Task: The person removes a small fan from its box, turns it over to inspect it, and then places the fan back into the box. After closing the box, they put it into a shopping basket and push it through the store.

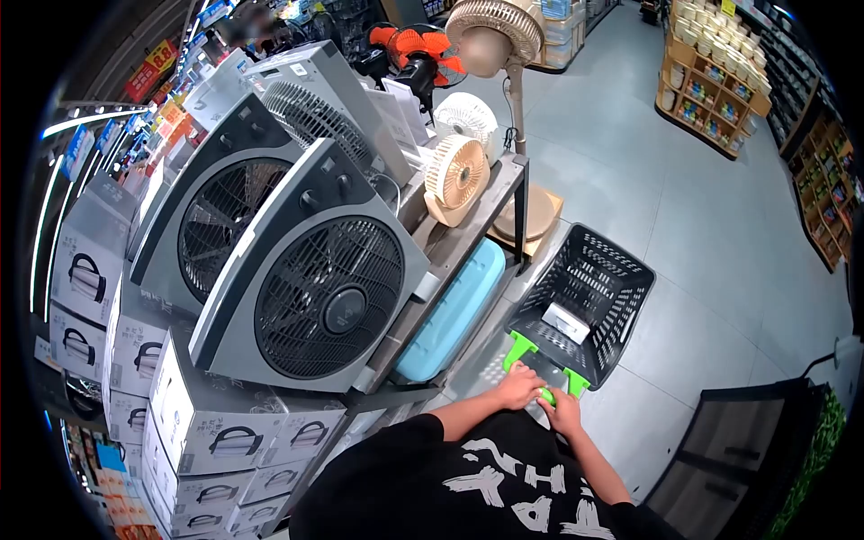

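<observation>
A black shopping basket point(627, 292) with slotted walls stands on the floor just ahead of me. A small white box point(567, 322) lies inside it. The basket's green handle point(519, 347) reaches back toward my body. My left hand point(519, 387) is closed around the handle's grip, and close beside it my right hand point(564, 411) grips the same bar. A bit of green shows between the two hands. Part of each hand's fingers is hidden from above.
On my left, a display shelf point(435, 261) carries grey box fans point(328, 306) and a small beige fan point(456, 175). Stacked kettle cartons point(216, 423) stand nearer. A dark cabinet point(720, 450) is at my right. Tiled aisle floor point(612, 153) runs ahead past a wooden display point(715, 85).
</observation>
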Motion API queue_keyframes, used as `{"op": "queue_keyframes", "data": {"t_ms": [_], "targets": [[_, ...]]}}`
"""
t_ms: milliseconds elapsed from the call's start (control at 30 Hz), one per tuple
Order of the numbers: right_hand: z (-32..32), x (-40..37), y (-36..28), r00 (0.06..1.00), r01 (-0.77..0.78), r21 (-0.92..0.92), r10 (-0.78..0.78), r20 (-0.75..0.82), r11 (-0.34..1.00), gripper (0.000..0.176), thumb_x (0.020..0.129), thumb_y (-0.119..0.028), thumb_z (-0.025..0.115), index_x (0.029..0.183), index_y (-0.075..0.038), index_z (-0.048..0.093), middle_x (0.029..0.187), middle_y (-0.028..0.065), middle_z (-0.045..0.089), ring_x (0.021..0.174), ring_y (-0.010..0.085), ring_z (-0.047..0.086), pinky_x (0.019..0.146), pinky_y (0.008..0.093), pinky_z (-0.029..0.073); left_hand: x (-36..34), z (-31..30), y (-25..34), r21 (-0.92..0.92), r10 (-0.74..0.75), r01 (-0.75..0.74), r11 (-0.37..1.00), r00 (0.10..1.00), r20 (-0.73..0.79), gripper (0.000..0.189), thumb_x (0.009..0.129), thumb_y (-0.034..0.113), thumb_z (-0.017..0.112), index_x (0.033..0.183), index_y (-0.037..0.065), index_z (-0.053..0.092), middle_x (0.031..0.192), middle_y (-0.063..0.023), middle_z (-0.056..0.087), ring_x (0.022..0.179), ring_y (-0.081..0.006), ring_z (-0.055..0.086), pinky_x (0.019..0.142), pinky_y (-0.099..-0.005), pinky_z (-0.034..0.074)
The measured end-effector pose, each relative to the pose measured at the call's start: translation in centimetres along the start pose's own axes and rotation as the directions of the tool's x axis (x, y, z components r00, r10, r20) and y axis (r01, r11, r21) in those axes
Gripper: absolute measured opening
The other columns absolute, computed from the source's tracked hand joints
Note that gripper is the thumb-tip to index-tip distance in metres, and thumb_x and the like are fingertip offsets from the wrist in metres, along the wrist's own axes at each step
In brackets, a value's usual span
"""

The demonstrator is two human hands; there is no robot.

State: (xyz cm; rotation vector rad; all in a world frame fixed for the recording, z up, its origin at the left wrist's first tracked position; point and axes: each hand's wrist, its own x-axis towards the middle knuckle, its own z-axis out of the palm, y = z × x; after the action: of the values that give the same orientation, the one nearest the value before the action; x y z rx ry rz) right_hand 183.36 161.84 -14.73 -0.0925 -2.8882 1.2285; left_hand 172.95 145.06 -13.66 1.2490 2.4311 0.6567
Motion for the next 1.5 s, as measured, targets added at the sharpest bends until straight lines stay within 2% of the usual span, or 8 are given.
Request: {"op": "queue_keyframes", "data": {"t_ms": [200, 333, 500, 600, 900, 1067, 1300, 1500], "targets": [[-2.0, 3.7, 2.0, 0.995, -0.101, 0.056, 0.101, 0.008, 0.993, 0.044, 0.080, -0.049, 0.067, 0.093, -0.006, 0.064, 0.072, 0.0155, 0.065, 0.072, 0.0373, 0.062, 0.065, 0.0465, 0.048, 4.3, -1.0, -0.2, -0.018, -0.043, 0.043, 0.999, 0.999, 0.025, 0.027, 0.088, 0.027, 0.054, 0.108, 0.013, 0.065, 0.094, -0.0084, 0.058, 0.103, -0.0266, 0.051, 0.103, -0.0481, 0.025], [-3.4, 7.6, 5.5, 0.967, -0.139, -0.153, 0.167, 0.190, 0.978, 0.052, 0.073, -0.058, 0.068, 0.082, -0.006, 0.067, 0.066, 0.0190, 0.064, 0.066, 0.0382, 0.064, 0.061, 0.0476, 0.050, 8.3, -1.1, 0.3, -0.005, -0.061, 0.061, 0.998, 0.996, -0.066, 0.020, 0.089, 0.027, 0.054, 0.098, 0.014, 0.066, 0.089, -0.0070, 0.058, 0.099, -0.0265, 0.053, 0.101, -0.0480, 0.027], [-6.7, 13.5, 8.6, 0.923, -0.156, -0.124, 0.190, 0.335, 0.980, 0.049, 0.070, -0.052, 0.071, 0.078, -0.004, 0.069, 0.074, 0.0203, 0.067, 0.071, 0.0370, 0.066, 0.067, 0.0452, 0.052, 14.9, -1.2, 0.9, 0.074, -0.161, 0.179, 0.981, 0.965, -0.207, 0.023, 0.091, 0.029, 0.052, 0.089, 0.014, 0.068, 0.081, -0.0072, 0.059, 0.091, -0.0266, 0.055, 0.097, -0.0474, 0.029], [-9.6, 16.4, 10.0, 0.891, -0.173, -0.111, 0.204, 0.406, 0.979, 0.051, 0.070, -0.053, 0.070, 0.082, -0.004, 0.070, 0.079, 0.0205, 0.068, 0.076, 0.0357, 0.067, 0.071, 0.0446, 0.053, 18.6, -2.5, 1.3, 0.055, -0.202, 0.211, 0.976, 0.969, -0.139, 0.027, 0.091, 0.034, 0.052, 0.088, 0.014, 0.068, 0.083, -0.0071, 0.060, 0.095, -0.0257, 0.055, 0.096, -0.0480, 0.029], [-15.9, 22.2, 13.2, 0.913, -0.170, 0.037, 0.143, 0.383, 0.985, 0.058, 0.074, -0.063, 0.061, 0.074, -0.005, 0.069, 0.070, 0.0188, 0.066, 0.068, 0.0363, 0.066, 0.061, 0.0465, 0.051, 26.3, -7.1, 1.2, 0.008, -0.120, 0.120, 0.993, 0.992, -0.027, 0.029, 0.087, 0.038, 0.056, 0.102, 0.015, 0.067, 0.100, -0.0073, 0.062, 0.106, -0.0278, 0.054, 0.103, -0.0533, 0.022], [-18.8, 25.4, 14.2, 0.882, -0.164, -0.018, 0.155, 0.446, 0.986, 0.053, 0.078, -0.059, 0.057, 0.085, -0.008, 0.071, 0.080, 0.0187, 0.068, 0.075, 0.0367, 0.066, 0.070, 0.0477, 0.052, 30.7, -9.7, 1.3, -0.016, -0.049, 0.050, 0.999, 0.999, 0.024, 0.030, 0.084, 0.037, 0.062, 0.101, 0.014, 0.068, 0.093, -0.0070, 0.062, 0.098, -0.0258, 0.056, 0.104, -0.0495, 0.023], [-19.8, 29.3, 15.4, 0.926, -0.131, -0.015, 0.128, 0.355, 0.991, 0.050, 0.078, -0.057, 0.058, 0.081, -0.008, 0.070, 0.076, 0.0175, 0.068, 0.071, 0.0370, 0.066, 0.067, 0.0476, 0.053, 34.9, -10.5, -1.0, -0.031, -0.058, 0.057, 0.998, 0.998, -0.023, 0.027, 0.083, 0.036, 0.063, 0.096, 0.014, 0.069, 0.088, -0.0067, 0.062, 0.093, -0.0261, 0.056, 0.103, -0.0494, 0.025], [-20.9, 34.5, 17.7, 0.909, -0.198, -0.112, 0.225, 0.351, 0.974, 0.046, 0.074, -0.053, 0.061, 0.082, -0.008, 0.071, 0.077, 0.0182, 0.068, 0.074, 0.0352, 0.067, 0.068, 0.0470, 0.053, 40.0, -9.5, -4.9, -0.002, -0.042, 0.042, 0.999, 0.997, -0.060, 0.031, 0.082, 0.042, 0.062, 0.097, 0.016, 0.072, 0.088, -0.0066, 0.062, 0.096, -0.0248, 0.053, 0.103, -0.0494, 0.024]]}}
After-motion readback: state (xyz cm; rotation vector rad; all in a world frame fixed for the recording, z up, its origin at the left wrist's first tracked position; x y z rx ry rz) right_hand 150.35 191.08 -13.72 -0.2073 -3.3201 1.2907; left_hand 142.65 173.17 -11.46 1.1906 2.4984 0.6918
